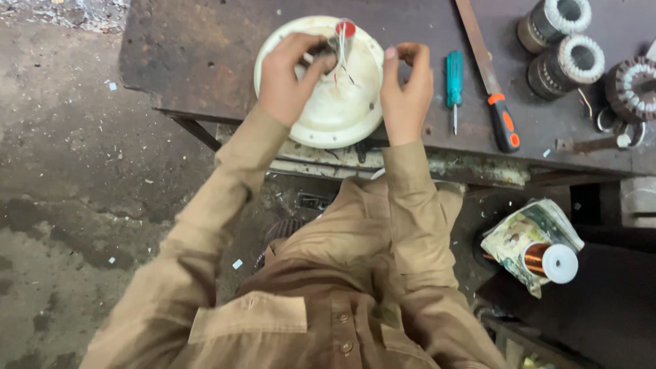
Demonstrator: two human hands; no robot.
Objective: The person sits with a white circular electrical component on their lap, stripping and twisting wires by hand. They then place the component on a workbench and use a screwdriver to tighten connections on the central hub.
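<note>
white round cover (342, 116) is lying on the dark bench (198, 55) | thin wires (342, 65) are pinched by left hand (290, 78) | right hand (406, 89) is curled beside them, grip unclear | wires are best held gently, cover kept flat

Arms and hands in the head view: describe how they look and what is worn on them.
Both arms are covered by long, loose sleeves of plain tan-brown cloth, creased along their length and ending at open cuffs at the wrists. The left hand and the right hand are bare: no gloves, and no rings or watch can be seen. The sleeves match a buttoned shirt with a flapped chest pocket.
</note>
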